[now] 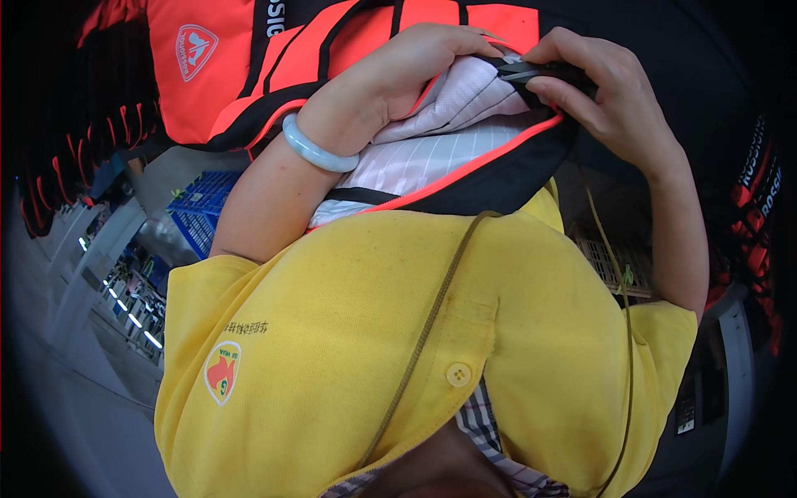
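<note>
1. The left hand point(398, 79) sits at about twelve o'clock in the view, fingers closed over a fold of the jacket point(349, 50), gripping the pale striped lining point(448, 137) where it bunches up.
2. The right hand point(602, 95) is at about one o'clock, just beside the left, thumb and fingers pinched on a small dark tool point(535, 73); what kind of tool cannot be told.
3. The tool's long axis runs roughly from three o'clock to nine o'clock, its tip pointing at the left hand's fingertips and touching the lining's edge.
4. The jacket, orange and black, hangs from above; its hem curves from eight o'clock to two o'clock below both hands.
5. A pale bracelet point(320, 149) circles the left wrist; a yellow shirt point(349, 332) fills the lower view.
</note>
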The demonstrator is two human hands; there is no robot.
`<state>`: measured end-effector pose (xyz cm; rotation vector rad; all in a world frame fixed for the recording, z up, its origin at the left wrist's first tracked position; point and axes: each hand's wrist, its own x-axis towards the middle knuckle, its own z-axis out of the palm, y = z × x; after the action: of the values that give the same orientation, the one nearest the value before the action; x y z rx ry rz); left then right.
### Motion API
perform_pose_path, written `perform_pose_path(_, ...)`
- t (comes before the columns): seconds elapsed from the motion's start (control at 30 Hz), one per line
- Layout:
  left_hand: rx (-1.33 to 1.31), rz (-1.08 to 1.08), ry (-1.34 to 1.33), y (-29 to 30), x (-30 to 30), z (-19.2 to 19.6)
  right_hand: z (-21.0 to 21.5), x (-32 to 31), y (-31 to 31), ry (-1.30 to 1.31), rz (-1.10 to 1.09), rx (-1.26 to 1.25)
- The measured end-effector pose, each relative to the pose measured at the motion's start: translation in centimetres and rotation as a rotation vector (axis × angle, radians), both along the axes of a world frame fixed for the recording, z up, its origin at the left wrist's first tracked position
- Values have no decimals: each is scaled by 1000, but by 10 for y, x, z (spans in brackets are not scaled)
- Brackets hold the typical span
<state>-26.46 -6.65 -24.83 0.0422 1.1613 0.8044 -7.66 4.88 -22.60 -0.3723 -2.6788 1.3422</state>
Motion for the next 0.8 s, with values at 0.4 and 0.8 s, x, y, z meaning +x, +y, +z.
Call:
perform_pose_path(0.4, 15, -16, 12, -1, -1, -4, -8, -3, -3, 34, 17, 21)
perform_pose_path(0.8, 25, -27, 18, -3, 0, -3, -24, 3, -7, 83, -16, 4)
